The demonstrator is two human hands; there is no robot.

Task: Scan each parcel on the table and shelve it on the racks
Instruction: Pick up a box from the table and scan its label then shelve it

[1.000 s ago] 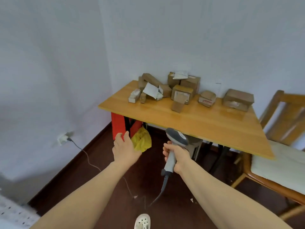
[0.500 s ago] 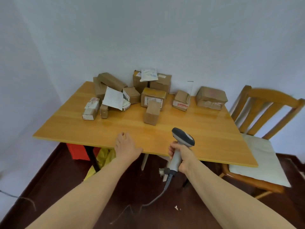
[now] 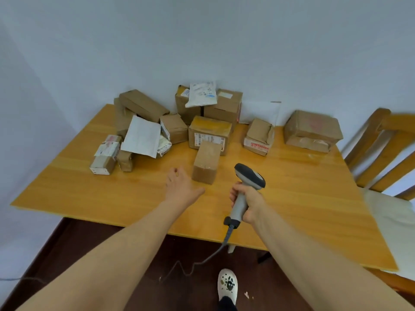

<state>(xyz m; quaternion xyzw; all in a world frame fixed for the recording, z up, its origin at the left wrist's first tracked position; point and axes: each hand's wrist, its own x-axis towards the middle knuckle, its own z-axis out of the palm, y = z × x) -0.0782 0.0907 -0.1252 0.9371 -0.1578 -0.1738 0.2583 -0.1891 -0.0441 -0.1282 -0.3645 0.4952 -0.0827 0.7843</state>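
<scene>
Wooden table [image 3: 292, 198], parcels [image 3: 210, 133] overlapping, chair [image 3: 379, 140] cropped, scanner [image 3: 250, 176] handle covered

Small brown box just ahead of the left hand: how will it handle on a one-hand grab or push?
The brown box is likely stiff: its edges look square, uncrushed. Probably light, being small beside the left hand. Its glossy tape may be slippery; pushed, it should slide on the smooth table, not tip. The right hand holds the scanner.
</scene>
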